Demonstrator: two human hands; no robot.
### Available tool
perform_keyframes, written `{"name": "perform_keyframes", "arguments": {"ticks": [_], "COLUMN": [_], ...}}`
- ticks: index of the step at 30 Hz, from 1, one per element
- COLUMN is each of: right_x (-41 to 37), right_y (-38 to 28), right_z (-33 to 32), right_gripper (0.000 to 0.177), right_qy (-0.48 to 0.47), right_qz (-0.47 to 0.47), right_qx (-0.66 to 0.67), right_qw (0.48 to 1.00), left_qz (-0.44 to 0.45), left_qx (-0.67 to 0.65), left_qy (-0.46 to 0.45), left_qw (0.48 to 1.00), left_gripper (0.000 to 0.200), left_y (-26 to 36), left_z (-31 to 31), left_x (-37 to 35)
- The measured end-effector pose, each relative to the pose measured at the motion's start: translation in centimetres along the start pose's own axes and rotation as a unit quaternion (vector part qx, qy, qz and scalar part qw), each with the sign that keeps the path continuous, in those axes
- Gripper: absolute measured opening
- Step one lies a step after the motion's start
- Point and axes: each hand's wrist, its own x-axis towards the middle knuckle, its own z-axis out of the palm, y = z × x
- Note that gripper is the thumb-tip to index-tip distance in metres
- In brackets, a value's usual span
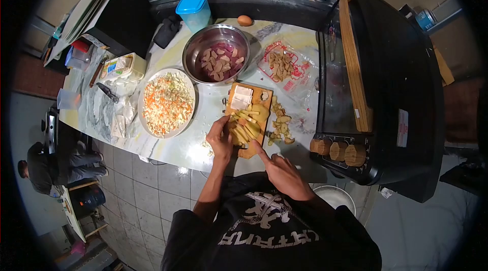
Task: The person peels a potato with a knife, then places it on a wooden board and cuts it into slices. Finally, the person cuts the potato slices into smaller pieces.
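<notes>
On a wooden cutting board (246, 152) lie pale yellow sticks (244, 130), with my left hand (219, 136) touching their left side, its fingers bent together. My right hand (282, 172) is at the board's lower right edge, index finger stretched forward and the other fingers curled; what it grips is hidden beneath it. White slices (241, 97) rest at the board's top left. Small yellowish pieces (280, 128) lie on the counter just right of the board. A plate of chopped orange and white bits (166, 103) stands to the left, and a metal bowl (189, 57) with sliced pieces sits behind.
A black oven (386, 93) stands at the right. Behind the board are a plastic bag of brown pieces (282, 65), an egg (244, 20) and a blue-lidded container (194, 13). Tubs and packages (122, 68) are on the left. A person (61, 169) stands at the far left.
</notes>
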Motion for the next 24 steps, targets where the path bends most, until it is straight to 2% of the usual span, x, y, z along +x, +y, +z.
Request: {"name": "perform_keyframes", "arguments": {"ticks": [10,12,24], "right_x": [0.5,0.6,1.5], "right_y": [0.6,0.7,1.7], "right_z": [0.7,0.6,1.0], "right_gripper": [0.084,0.084,0.084], "right_qy": [0.007,0.007,-0.017], "right_qz": [-0.007,-0.006,0.005], "right_qx": [0.000,-0.006,0.016], "right_qw": [1.000,1.000,1.000], "left_qz": [0.000,0.037,0.013], "left_qx": [0.004,0.017,0.016], "left_qy": [-0.001,0.002,0.005], "left_qw": [1.000,0.999,1.000], "left_gripper": [0.049,0.049,0.046], "left_y": [-0.1,0.0,-0.4], "left_z": [0.1,0.2,0.4], "left_x": [-0.1,-0.1,0.0]}}
